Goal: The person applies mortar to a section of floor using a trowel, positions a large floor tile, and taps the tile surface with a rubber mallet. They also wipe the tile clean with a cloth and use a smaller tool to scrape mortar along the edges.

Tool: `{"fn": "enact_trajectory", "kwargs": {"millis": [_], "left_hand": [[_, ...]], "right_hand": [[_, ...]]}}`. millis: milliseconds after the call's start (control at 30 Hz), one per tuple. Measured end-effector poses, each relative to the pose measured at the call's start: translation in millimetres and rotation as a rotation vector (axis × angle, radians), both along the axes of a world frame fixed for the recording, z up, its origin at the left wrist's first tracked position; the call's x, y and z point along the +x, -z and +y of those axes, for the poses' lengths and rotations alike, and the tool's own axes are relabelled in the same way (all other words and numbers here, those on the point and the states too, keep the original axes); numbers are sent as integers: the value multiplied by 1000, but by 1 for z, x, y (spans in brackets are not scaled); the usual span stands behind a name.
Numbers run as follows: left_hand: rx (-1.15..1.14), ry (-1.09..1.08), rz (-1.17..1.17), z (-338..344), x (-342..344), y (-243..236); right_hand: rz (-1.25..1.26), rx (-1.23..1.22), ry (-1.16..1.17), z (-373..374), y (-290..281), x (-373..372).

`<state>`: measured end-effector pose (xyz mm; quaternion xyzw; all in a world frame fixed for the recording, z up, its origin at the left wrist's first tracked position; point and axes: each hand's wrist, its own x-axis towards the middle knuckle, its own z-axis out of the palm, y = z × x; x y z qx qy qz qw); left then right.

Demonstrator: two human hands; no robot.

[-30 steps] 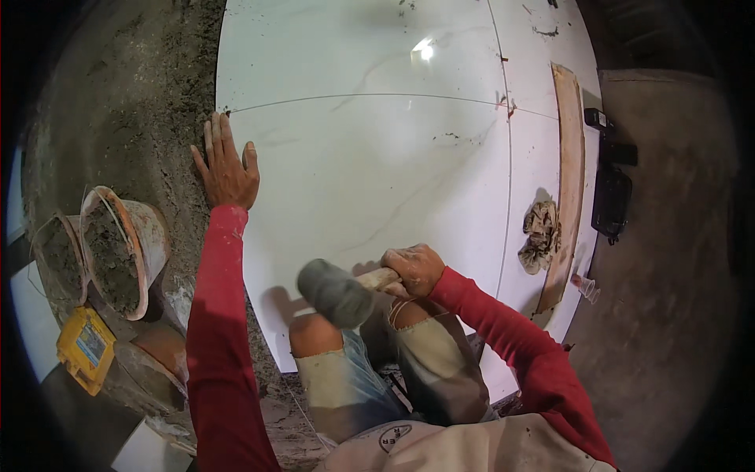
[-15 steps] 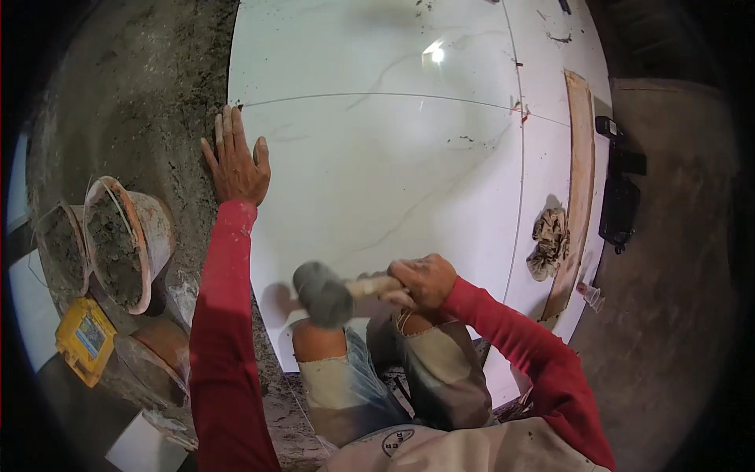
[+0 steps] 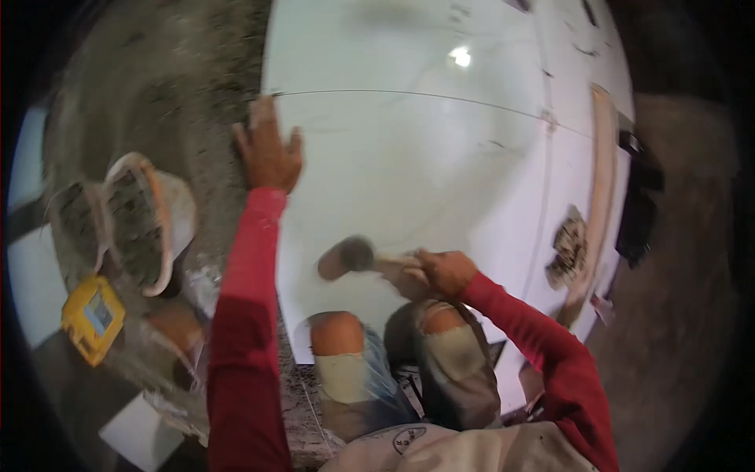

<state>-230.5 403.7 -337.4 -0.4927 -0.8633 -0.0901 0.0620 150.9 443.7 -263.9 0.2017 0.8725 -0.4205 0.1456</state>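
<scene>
A large white floor tile with faint grey veining lies in front of my knees. Against its left edge, near the joint with the tile beyond, rests my left hand, fingers spread and holding nothing. My right hand is wrapped round the handle of a rubber mallet with a dark head. The mallet's head is over the near part of the tile, its reflection showing on the glossy surface. Blur hides whether the head touches the tile.
Mortar-filled buckets stand on the rough wet bed to the left, beside a yellow container. At the right lie a crumpled cloth, a long wooden board and a black bag.
The mallet has moved from above my knees forward over the tile, its head now lower. My left hand stays at the tile's left edge. The whole view has shifted slightly.
</scene>
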Motion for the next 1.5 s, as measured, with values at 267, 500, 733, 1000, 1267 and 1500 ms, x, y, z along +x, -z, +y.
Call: {"fn": "enact_trajectory", "kwargs": {"millis": [267,500,733,1000,1267,1500], "left_hand": [[10,13,-120,8,10,-8],[39,-9,-120,-7,3,-10],[113,3,-96,-2,8,-19],[142,307,-239,4,4,-22],[119,309,-257,16,9,-16],[126,298,-293,20,9,-9]], "right_hand": [[64,73,-10,6,-16,-3],[414,-8,-50,10,-19,-2],[391,29,14,14,-34,3],[212,-13,112,6,-24,11],[5,19,102,6,-19,20],[-248,154,76,6,11,19]]}}
